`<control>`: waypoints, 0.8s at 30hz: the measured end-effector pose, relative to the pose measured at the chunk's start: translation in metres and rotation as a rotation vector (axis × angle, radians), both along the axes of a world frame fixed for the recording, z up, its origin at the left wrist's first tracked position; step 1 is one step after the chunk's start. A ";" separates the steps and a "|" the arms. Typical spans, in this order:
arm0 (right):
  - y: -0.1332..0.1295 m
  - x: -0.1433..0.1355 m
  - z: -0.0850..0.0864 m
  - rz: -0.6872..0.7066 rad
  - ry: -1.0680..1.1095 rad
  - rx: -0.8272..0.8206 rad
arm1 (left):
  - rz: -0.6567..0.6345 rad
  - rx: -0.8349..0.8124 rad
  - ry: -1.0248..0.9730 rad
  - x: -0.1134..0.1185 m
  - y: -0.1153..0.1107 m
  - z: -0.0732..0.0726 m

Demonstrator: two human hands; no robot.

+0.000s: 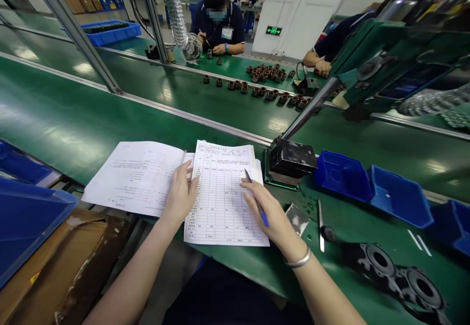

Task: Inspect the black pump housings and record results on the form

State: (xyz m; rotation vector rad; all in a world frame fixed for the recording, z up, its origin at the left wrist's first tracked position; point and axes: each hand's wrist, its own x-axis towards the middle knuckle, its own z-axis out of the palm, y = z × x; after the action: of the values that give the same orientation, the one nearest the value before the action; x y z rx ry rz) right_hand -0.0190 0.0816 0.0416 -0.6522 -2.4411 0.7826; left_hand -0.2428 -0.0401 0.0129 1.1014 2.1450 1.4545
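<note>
A green counter (253, 271) is lined with blue bins (343, 175), and a black block (293, 156) is set near the papers. The printed form (220, 207) is laid at the near edge of the counter, beside the open papers (135, 173). The hands are held apart: the left hand (179, 193) is spread loosely at the form's left edge, while a pen (263, 214) is gripped between the fingers of the right hand (270, 205). Whether the page is touched by the pen cannot be told. For neat marks, the sheet would best be pressed flat by the left fingertips, well out of the pen's path. Each row should be followed squarely, and the metal plate (297, 219) near the right wrist should be avoided.
</note>
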 end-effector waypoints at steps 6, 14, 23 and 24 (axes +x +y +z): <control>-0.002 -0.006 -0.026 0.022 -0.286 0.264 | -0.189 -0.125 0.373 0.017 -0.059 -0.012; 0.010 -0.002 -0.030 0.073 -0.299 0.266 | -0.486 -0.232 0.721 0.018 -0.082 -0.019; 0.008 -0.007 0.002 -0.140 0.082 0.043 | -0.558 -0.164 0.922 0.012 -0.091 -0.028; 0.005 -0.010 0.007 -0.164 0.156 -0.078 | -0.568 -0.152 0.950 0.012 -0.090 -0.028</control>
State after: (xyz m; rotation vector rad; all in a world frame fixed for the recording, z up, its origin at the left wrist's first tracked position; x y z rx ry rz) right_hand -0.0288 0.0868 0.0490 -0.7800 -2.1953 0.8332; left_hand -0.2306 -0.1298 -0.0149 2.4058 2.0683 0.5161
